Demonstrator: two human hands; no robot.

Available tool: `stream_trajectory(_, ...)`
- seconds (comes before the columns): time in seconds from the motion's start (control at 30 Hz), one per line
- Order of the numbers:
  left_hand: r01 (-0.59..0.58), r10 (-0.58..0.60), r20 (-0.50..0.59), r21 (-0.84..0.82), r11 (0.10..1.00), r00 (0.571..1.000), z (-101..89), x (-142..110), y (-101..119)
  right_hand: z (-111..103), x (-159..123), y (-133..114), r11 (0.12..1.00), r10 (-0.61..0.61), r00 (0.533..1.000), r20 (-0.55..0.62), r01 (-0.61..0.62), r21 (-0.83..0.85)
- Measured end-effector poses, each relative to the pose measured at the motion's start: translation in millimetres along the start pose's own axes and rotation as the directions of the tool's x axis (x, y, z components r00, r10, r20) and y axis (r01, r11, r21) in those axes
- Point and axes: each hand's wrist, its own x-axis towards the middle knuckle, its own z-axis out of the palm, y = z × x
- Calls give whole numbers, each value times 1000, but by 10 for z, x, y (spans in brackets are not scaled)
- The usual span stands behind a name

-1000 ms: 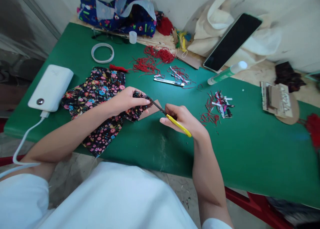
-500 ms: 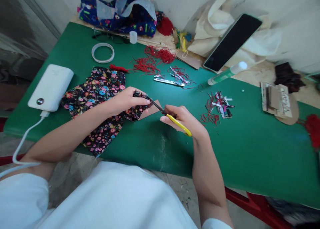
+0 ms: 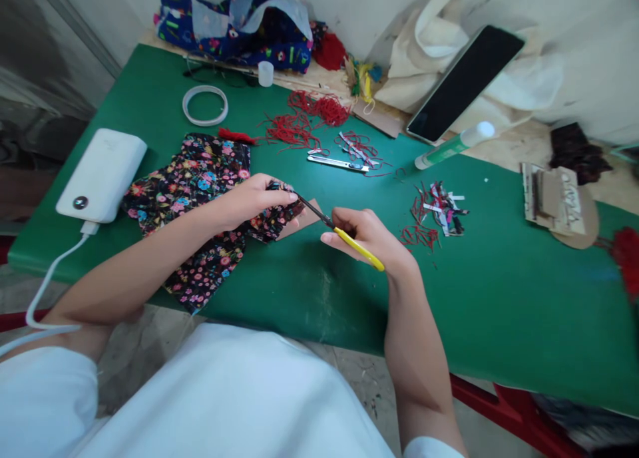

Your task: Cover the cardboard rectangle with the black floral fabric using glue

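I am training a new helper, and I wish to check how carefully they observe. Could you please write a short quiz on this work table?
1. Multiple choice: what colour is the handle of the scissors in the right hand?
a) red
b) yellow
c) blue

2. True or false: the left hand holds part of the black floral cloth.

3. Fill in the gap: the white cable is plugged into the white ____.

Key: 1. b; 2. true; 3. power bank

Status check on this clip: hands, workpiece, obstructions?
Left hand pinching floral fabric. Right hand gripping yellow-handled scissors, blades at fabric edge. Cardboard piece close beneath.
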Motion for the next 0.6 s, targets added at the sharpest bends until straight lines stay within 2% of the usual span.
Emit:
stream_trajectory(0.3,-25,25,30,9,1000,999,-11,-13,1,-14,-7,-5,1000,-20,1000,18,20,-7)
stream_trajectory(0.6,40,-38,73,-27,999,997,-6,-15,-11,-4,-2,19,998,-34,999,24,35,-44)
